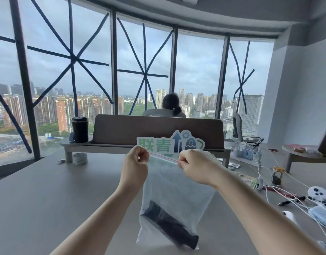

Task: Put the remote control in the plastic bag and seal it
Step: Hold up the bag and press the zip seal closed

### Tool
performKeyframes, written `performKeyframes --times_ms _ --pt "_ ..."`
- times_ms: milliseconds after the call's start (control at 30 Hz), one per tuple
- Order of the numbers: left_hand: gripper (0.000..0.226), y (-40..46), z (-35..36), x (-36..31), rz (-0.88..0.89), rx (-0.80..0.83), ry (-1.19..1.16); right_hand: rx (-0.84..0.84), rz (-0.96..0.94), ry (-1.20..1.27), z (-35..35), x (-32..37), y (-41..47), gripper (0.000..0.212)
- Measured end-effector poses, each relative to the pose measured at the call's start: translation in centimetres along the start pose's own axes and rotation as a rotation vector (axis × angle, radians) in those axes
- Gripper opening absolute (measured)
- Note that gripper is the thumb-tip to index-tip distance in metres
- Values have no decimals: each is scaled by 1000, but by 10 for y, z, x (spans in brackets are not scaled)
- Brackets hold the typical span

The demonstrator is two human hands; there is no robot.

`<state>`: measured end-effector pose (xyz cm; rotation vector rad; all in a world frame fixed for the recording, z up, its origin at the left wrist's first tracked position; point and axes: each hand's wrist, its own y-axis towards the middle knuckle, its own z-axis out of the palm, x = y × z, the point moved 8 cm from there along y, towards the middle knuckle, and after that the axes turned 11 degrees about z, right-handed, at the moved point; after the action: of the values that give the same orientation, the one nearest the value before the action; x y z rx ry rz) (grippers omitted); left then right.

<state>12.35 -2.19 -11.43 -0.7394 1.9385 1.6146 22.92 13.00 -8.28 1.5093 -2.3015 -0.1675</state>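
A clear plastic bag (175, 190) hangs upright in front of me above the grey table (48, 190). A black remote control (171, 225) lies tilted inside it, at the bottom. The bag's top edge carries a red zip strip (163, 157). My left hand (135, 162) pinches the left end of that strip. My right hand (192, 162) pinches its right end. Both hands hold the bag up at about the same height, with the strip stretched between them.
A brown desk divider (158, 129) on a low shelf stands behind the bag, with a green sign (169, 144) and a black cup (79, 128). A tape roll (79, 158) sits left. Cables, a white controller (319, 194) and chargers clutter the right. A person sits beyond the divider.
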Motion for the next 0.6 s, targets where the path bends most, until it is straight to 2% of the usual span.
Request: performKeyframes --times_ms 133,367,600 --pt "13 -1 -11 15 -34 -20 20 -22 -23 -60 3 -10 -11 25" --pt "12 6 -27 25 -66 -83 64 -22 -31 -99 -2 -18 -19 24" --pt "21 17 -44 42 -72 -119 19 -22 -8 -87 -6 -17 -22 21"
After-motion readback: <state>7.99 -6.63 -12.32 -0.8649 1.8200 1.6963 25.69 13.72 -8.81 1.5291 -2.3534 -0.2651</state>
